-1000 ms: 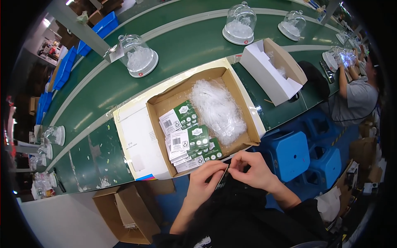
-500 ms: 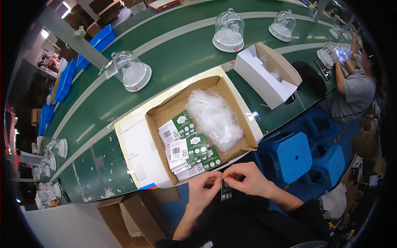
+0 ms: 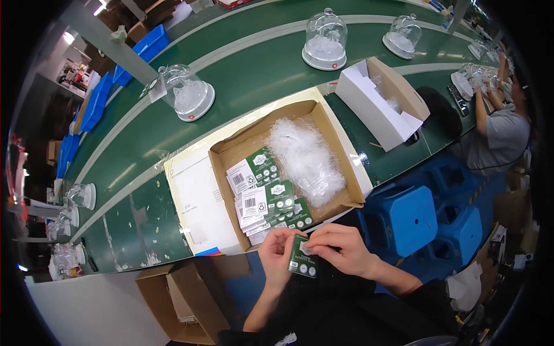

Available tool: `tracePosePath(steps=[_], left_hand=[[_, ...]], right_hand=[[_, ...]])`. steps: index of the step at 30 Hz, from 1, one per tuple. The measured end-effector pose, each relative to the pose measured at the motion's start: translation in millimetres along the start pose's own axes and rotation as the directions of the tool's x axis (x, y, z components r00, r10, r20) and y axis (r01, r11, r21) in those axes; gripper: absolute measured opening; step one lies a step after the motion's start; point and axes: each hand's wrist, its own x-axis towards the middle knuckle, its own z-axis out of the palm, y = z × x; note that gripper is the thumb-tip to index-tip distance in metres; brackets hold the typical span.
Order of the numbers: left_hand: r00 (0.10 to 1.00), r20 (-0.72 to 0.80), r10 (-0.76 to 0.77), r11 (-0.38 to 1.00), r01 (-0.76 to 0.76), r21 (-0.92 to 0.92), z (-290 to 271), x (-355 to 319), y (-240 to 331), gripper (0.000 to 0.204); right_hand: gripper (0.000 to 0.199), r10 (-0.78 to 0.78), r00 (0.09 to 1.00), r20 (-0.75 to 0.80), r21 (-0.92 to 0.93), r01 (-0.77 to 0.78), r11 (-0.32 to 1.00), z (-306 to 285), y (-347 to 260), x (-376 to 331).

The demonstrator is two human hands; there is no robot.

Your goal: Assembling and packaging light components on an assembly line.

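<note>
A green printed card point(image 3: 303, 257) is upright in my left hand point(image 3: 277, 254), gripped between thumb and fingers in front of my body. My right hand point(image 3: 341, 250) is closed in a pinch against the card's upper right part; what its fingertips hold, if anything, is too small to make out. Just beyond both hands is a shallow cardboard tray point(image 3: 235, 149). Overlapping green and white cards point(image 3: 254, 206) with barcodes lie in its left half. A tangled bundle of thin clear plastic strands point(image 3: 309, 164) fills much of its right half.
Clear domes on white bases, one at the left point(image 3: 190, 95) and one at the back point(image 3: 325, 43), stand on the green conveyor. An open white box point(image 3: 375, 106) is right of the tray. Blue stools point(image 3: 404, 222) stand at the right, and a co-worker point(image 3: 499, 135) sits beyond.
The card has turned so that its green face shows more fully, and it sits higher in my left hand. My right fingers have shifted onto its face. The view has moved slightly.
</note>
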Motion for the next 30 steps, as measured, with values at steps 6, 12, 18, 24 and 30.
tracePosePath(steps=[6, 12, 18, 24, 30], left_hand=[[0.999, -0.032, -0.018, 0.994, 0.015, -0.108, 0.4, 3.2, -1.9, 0.009], [0.998, -0.053, -0.04, 0.972, 0.027, -0.231, -0.4, 5.1, -5.9, 0.008], [0.99, -0.082, -0.119, 0.931, 0.082, -0.357, 4.7, 4.9, -13.6, 0.01], [0.995, -0.05, -0.088, 0.931, 0.064, -0.359, 10.2, 6.5, -8.1, 0.008], [0.989, 0.012, -0.149, 0.872, 0.137, -0.47, -7.6, 15.9, -7.6, 0.009]], right_hand=[[0.016, -0.044, 0.998, 0.039, 0.07, 0.042, 0.997, -1.4, -8.3, -1.1], [0.014, 0.012, 0.998, -0.059, 0.031, -0.01, 0.999, 1.7, -1.3, -7.0], [0.018, 0.015, 0.995, -0.095, 0.081, -0.007, 0.997, 3.6, 2.6, -5.6], [0.026, -0.138, 0.989, -0.06, -0.058, 0.134, 0.989, 6.2, 11.6, -6.0], [0.017, 0.003, 1.0, -0.011, 0.036, -0.003, 0.999, 7.2, 17.7, -6.9]])
